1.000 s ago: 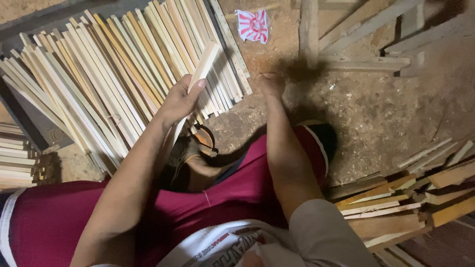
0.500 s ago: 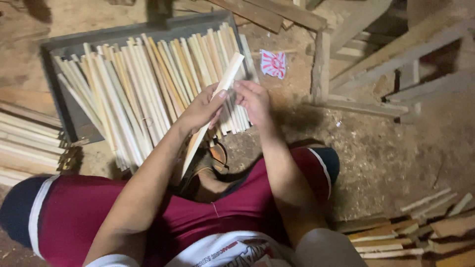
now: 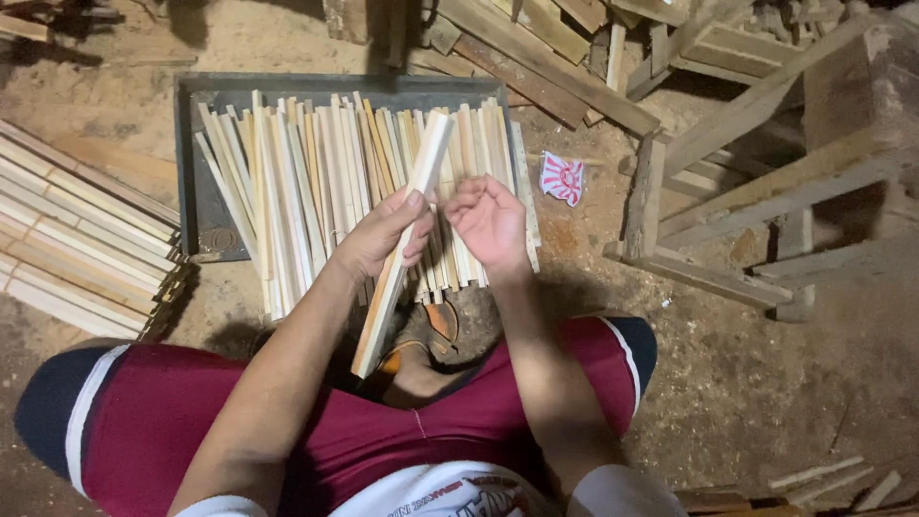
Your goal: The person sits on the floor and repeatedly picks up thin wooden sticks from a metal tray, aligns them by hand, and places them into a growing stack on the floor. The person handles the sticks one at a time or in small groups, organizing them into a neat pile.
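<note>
Head view, looking straight down: the left hand [image 3: 378, 239] has a long pale wooden slat [image 3: 402, 239] in its grip, fingers curled over the top face and the thumb tucked under, about midway along the length. That slat runs on a slant, its upper end up over the tray and its lower end down near the knees, above the maroon shorts [image 3: 431, 421]. Just beside it, the right hand [image 3: 488, 222] sits with fingers loosely bent, palm half turned up, fingertips close to the slat's right edge; whether they actually touch it I cannot tell, and nothing is clamped in that hand.

Under both hands lies a dark shallow tray [image 3: 206, 163] on the ground, packed with a fan of thin slats [image 3: 316, 182] that spill over its near edge. The held slat crosses above that fan toward the tray's right half. Off the tray's left edge, a neat stack of longer strips [image 3: 77, 249] lies on the dirt. By the tray's right edge there is a small red-and-white wrapper [image 3: 561, 178]. Rough timber offcuts [image 3: 536, 57] pile up past the far right corner, and a crude wooden frame [image 3: 747, 182] stands to the right. Dusty dirt floor [image 3: 785, 383] all round, with sawdust and scraps.
</note>
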